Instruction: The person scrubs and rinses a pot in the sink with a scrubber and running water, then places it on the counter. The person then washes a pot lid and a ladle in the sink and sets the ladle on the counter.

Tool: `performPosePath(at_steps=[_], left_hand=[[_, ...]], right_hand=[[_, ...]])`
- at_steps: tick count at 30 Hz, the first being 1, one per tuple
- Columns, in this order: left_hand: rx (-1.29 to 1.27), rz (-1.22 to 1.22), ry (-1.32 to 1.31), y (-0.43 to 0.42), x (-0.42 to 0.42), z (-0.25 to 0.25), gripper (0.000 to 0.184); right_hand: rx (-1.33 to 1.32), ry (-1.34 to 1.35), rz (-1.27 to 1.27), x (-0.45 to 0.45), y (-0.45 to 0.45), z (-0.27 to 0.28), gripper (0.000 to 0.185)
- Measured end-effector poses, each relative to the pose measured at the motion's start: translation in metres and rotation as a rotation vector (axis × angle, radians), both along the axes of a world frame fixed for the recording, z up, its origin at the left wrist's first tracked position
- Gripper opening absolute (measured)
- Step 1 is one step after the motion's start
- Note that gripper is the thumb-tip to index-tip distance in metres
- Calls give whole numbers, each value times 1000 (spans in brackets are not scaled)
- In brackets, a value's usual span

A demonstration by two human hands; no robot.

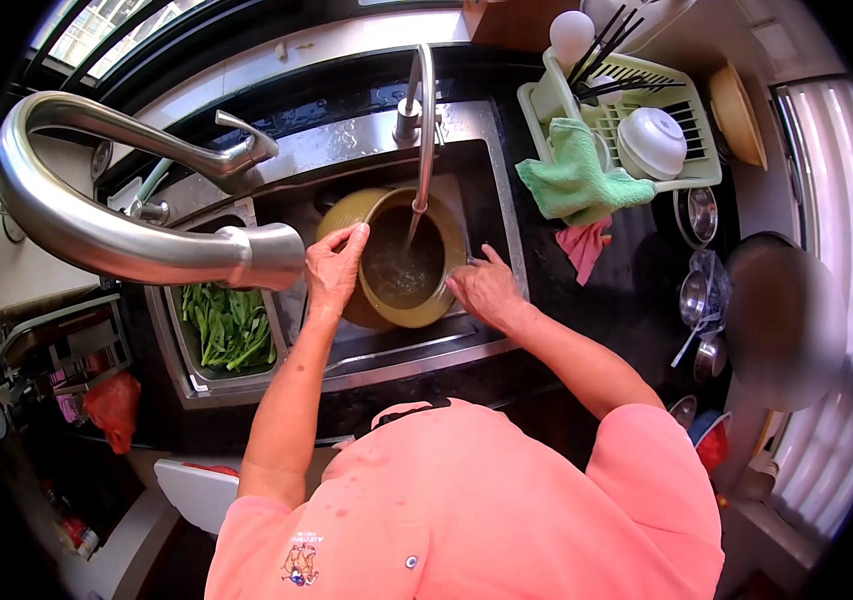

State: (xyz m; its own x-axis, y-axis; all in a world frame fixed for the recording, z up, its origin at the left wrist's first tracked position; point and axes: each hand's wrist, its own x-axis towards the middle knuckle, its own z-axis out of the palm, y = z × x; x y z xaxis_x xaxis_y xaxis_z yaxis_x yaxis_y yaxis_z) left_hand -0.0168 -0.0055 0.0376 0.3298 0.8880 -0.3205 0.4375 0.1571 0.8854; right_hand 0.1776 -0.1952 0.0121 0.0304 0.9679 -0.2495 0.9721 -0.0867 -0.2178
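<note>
Olive-brown pot [419,316] is sitting in the sink basin [514,222], apparently tilting rightward, while a slim tap [427,130] is running water into its mouth. Basin walls are enclosing the pot, with open room showing between its right rim and the right wall. The pot is lying between the hands: the left hand [335,268] is pinching its left rim; the right hand [488,292] is touching the right rim, its grip unclear. Leafy greens [227,325] are filling the left basin; black worktop [597,300] is extending rightward.
</note>
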Motion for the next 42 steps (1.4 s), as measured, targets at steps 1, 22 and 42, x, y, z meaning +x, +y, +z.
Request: performPosePath(at_steps=[1, 22, 42], left_hand=[[34, -18, 21, 0, 3, 0, 39], [-11, -101, 48, 24, 21, 11, 40], [57, 87, 273, 3, 21, 24, 46]], right_hand=[[-177, -40, -73, -3, 19, -4, 22], [109, 20, 75, -6, 111, -27, 40], [196, 1057, -701, -137, 17, 35, 46]])
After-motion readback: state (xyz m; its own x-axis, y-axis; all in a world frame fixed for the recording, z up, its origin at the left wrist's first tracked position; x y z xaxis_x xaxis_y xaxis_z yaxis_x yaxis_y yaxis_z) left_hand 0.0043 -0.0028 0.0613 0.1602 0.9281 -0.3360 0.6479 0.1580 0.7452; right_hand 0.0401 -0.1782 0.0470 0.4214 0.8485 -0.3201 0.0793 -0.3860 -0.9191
